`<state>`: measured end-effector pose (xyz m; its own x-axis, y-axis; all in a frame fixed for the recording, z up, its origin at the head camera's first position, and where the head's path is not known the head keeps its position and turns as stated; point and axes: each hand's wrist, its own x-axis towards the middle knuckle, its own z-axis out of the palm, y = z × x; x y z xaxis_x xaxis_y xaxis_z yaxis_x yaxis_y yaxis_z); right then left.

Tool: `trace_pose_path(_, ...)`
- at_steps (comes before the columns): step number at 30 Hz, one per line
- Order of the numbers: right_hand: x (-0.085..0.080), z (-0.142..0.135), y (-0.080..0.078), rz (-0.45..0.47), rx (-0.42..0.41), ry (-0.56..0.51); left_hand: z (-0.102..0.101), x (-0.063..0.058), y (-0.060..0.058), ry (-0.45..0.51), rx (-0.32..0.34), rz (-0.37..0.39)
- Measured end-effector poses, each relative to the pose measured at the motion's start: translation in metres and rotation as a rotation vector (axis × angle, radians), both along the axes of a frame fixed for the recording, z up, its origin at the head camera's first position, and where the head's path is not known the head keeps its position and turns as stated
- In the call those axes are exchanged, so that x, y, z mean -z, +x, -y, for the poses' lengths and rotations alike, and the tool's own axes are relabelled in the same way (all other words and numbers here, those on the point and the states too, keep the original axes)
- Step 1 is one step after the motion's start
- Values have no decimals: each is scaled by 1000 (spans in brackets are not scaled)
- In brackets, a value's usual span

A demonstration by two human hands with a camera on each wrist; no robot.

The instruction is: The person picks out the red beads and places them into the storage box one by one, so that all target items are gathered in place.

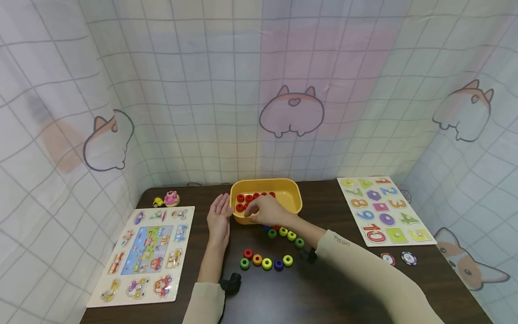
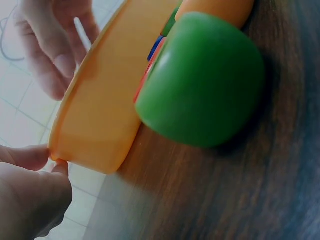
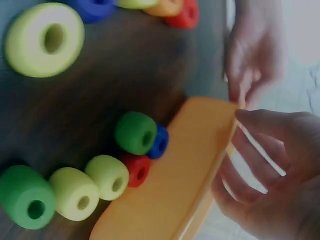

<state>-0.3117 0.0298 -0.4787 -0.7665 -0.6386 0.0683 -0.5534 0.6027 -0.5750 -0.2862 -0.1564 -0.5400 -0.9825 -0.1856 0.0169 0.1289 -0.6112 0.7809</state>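
A yellow plastic tray [image 1: 290, 198] stands at the back of the dark table, with several red beads [image 1: 240, 198] lined up inside its left part. My left hand [image 1: 219, 220] is at the tray's left end, palm up and fingers fairly straight, its thumb at the rim's near corner. Over the near rim reaches my right hand [image 1: 267, 209], bent fingers down inside by the red beads. Its fingertips are partly hidden by the tray wall [image 3: 175, 170]; I cannot tell whether they pinch a bead. Green [image 3: 136, 132], blue and red beads sit close against the outside wall.
A curved row of beads, including a yellow bead [image 1: 266, 263], lies in front of the tray. On the left are a vehicle puzzle board [image 1: 182, 215] and a pink toy [image 1: 171, 198]. The right side has a number puzzle board [image 1: 348, 182] and poker chips [image 1: 408, 258].
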Motion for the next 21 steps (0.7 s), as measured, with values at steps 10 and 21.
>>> trace_pose_path(10,13,4,30,-47,-119,-24,-2,0,-1,11,0,-11)
trace_pose_path(21,35,5,41,282,-215,101,-1,1,0,0,-9,1)
